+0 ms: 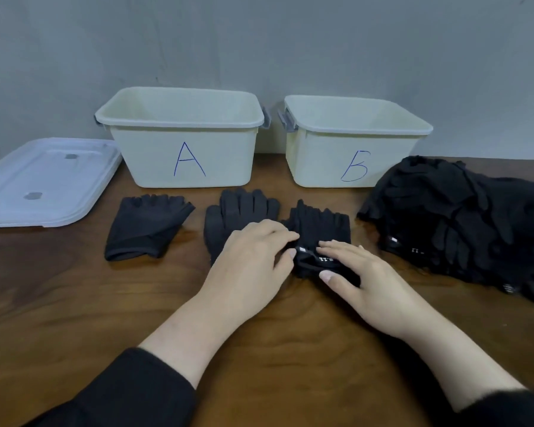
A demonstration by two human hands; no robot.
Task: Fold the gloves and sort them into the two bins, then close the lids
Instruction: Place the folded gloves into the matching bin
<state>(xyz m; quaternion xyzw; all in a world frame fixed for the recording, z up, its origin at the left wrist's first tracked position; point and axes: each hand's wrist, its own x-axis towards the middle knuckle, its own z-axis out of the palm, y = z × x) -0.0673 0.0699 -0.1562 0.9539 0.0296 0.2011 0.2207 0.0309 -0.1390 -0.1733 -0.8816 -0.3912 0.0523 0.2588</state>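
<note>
Gloves: one folded black glove on bench; left hand pinches its cuff, right hand presses it with straight, unclenched fingers.

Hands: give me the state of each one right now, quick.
Left hand: fingers curled onto the cuff edge of the folded glove, pinching it.
Right hand: open, fingers straight, pressing flat on that same glove.
</note>
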